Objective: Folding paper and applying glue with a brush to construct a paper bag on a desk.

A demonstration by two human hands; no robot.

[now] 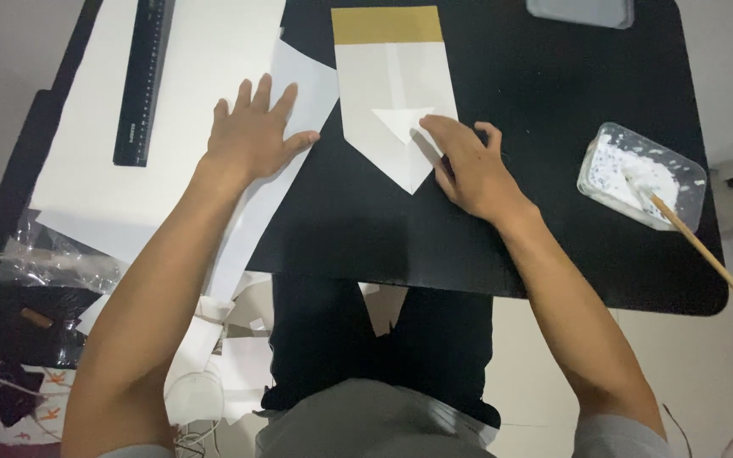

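**Two hands flat on paper**

The left hand point(252, 136) lies flat on a big white sheet point(197, 51) at the left of the black worktop point(553, 127). Its fingers are spread wide. It holds nothing; it only presses down.

The right hand point(468, 170) is on the folded paper point(392, 85) in the middle of the worktop. This paper is white with a gold band at its far end and a point at its near end. A small white flap point(400, 123), shaped like a triangle, sits on it. The right fingertips touch the right side of the flap and push down on it. This grip is not closed round anything either; the fingers are bent a little and press from above.

It looks like the step in hand is pressing the flap flat onto the paper. A next move would need the flap to sit straight and the paper not to slide, so a firm, even push would help.

A long black ruler point(144, 80) lies on the white sheet, far left. On the right side of the worktop is a clear tub point(638, 174) with white paste in it. A thin wooden stick point(706, 254) leans out of the tub. Paper scraps point(231, 339) lie on the floor, near left.
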